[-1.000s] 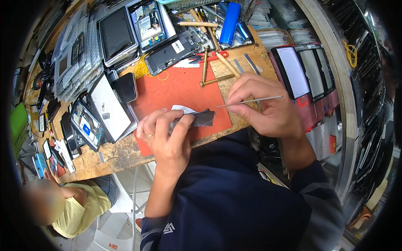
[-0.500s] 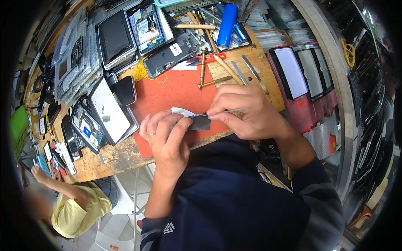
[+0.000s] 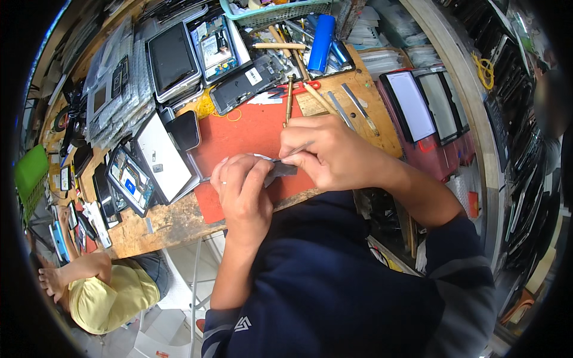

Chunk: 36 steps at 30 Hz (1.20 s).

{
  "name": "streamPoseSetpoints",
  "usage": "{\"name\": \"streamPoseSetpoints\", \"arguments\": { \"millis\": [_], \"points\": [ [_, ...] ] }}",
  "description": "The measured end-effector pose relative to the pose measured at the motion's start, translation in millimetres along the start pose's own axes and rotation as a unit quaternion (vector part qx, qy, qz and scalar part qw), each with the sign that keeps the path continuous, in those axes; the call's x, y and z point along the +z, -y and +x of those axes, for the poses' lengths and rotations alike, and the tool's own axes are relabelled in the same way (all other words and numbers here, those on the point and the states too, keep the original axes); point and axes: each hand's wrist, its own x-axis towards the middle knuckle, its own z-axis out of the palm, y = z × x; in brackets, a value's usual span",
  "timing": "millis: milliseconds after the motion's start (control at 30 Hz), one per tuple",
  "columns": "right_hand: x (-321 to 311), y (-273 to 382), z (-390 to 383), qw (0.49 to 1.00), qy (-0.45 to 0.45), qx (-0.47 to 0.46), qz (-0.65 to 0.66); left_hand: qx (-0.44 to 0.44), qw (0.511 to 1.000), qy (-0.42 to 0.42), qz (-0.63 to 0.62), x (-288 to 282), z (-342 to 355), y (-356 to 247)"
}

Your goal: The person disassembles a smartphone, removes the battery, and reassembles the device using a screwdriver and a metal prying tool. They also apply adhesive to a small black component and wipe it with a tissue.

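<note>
My left hand (image 3: 243, 185) is closed around a thin, dark, flat piece (image 3: 283, 171), with its fingers over the left part. Close beside it, my right hand (image 3: 331, 152) pinches a slim grey metal tool (image 3: 303, 148), whose tip meets the piece's upper edge; the exact kind is too small to make out. A bit of white sheet shows behind the left fingertips. Both hands are held over the near part of a red mat (image 3: 239, 137). Beyond the right hand lies a brass-coloured rod tool (image 3: 289, 101).
Opened tablets (image 3: 173, 59) and bubble-wrapped panels (image 3: 119, 89) crowd the left and back of the wooden bench. Wooden-handled tools, red-handled scissors (image 3: 280, 91) and a blue cylinder (image 3: 322, 43) lie behind. Framed screens (image 3: 409, 104) stand at right. A co-worker in yellow (image 3: 113, 292) sits lower left.
My right hand has shifted left, closer to my left hand, and the metal tool now slants more steeply. The co-worker's near arm has swung up toward the head.
</note>
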Motion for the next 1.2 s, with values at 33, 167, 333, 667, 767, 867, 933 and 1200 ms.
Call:
{"name": "streamPoseSetpoints", "arguments": {
  "millis": [33, 167, 333, 667, 767, 867, 933, 1200],
  "points": [
    [0, -2, -2, 1.000, 0.005, 0.005, -0.004, 0.000, 1.000, -0.002, 0.002, 0, 0, 0],
    [4, -1, -7, 0.999, 0.002, 0.042, 0.006, 0.001, 1.000, 0.000, 0.011, 1, 0, -2],
    [-7, 15, -1, 0.999, 0.018, 0.049, -0.012, -0.009, 1.000, 0.004, 0.018, -2, -1, -2],
    [-51, 28, 1, 0.953, 0.153, 0.025, -0.259, -0.018, 1.000, 0.019, -0.005, -2, 5, 5],
    [-49, 19, -6, 0.942, 0.172, 0.009, -0.289, -0.018, 1.000, 0.013, -0.006, -1, 6, 6],
    [-45, 12, -13, 0.938, 0.168, 0.008, -0.302, -0.016, 1.000, 0.018, -0.008, -1, 6, 6],
    [-44, 11, -15, 0.934, 0.171, 0.003, -0.314, -0.015, 1.000, 0.019, -0.007, -1, 7, 7],
    [-36, 7, -11, 0.922, 0.191, 0.003, -0.338, -0.019, 1.000, 0.010, 0.001, -2, 5, 4]
  ]
}}
